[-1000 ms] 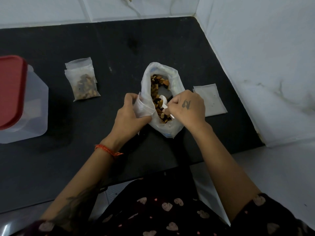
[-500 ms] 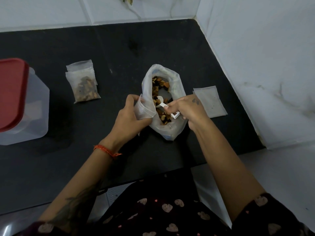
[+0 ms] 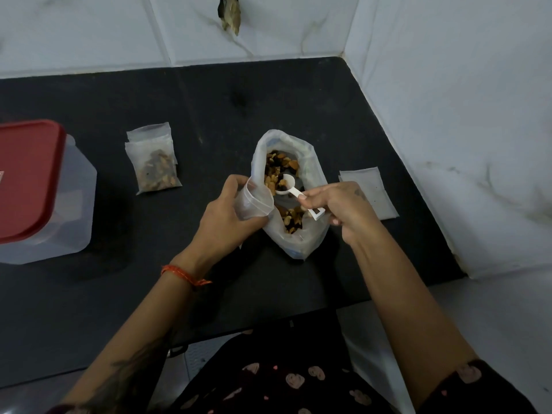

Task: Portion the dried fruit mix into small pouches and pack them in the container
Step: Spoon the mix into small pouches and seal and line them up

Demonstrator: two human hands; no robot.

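A large clear bag of dried fruit mix (image 3: 310,174) lies open on the black counter (image 3: 209,100). My left hand (image 3: 227,215) grips a small clear pouch (image 3: 254,201), its mouth held open beside the bag's left rim. My right hand (image 3: 340,207) pinches the handle of a white plastic scoop (image 3: 291,186), whose bowl rests on the mix inside the bag. Filled pouches (image 3: 153,162) lie stacked to the left. A clear container with a red lid (image 3: 27,177) stands at the far left.
Flat empty pouches (image 3: 373,191) lie to the right of the bag, near the white tiled wall (image 3: 448,115). The counter's front edge runs just past my forearms.
My right hand drew back to the right, and the white scoop it was covering now shows, bowl pointing into the mix. The left hand keeps the pouch open.
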